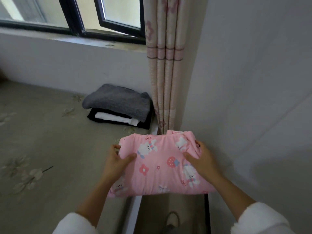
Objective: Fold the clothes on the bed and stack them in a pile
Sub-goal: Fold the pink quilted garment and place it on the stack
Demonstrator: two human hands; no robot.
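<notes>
A folded pink garment printed with white bunnies and strawberries is held in the air over the bed's right edge. My left hand grips its left side, thumb on top and fingers underneath. My right hand grips its right side the same way. Beyond it, in the bed's far right corner, stands a pile of folded clothes: a grey knit piece on top, a white one under it and a black one at the bottom.
The bed has a grey-beige cover with pale flowers. A pink flowered curtain hangs in the corner behind the pile. A white wall runs along the right. A window is above the sill. Floor and a shoe show below.
</notes>
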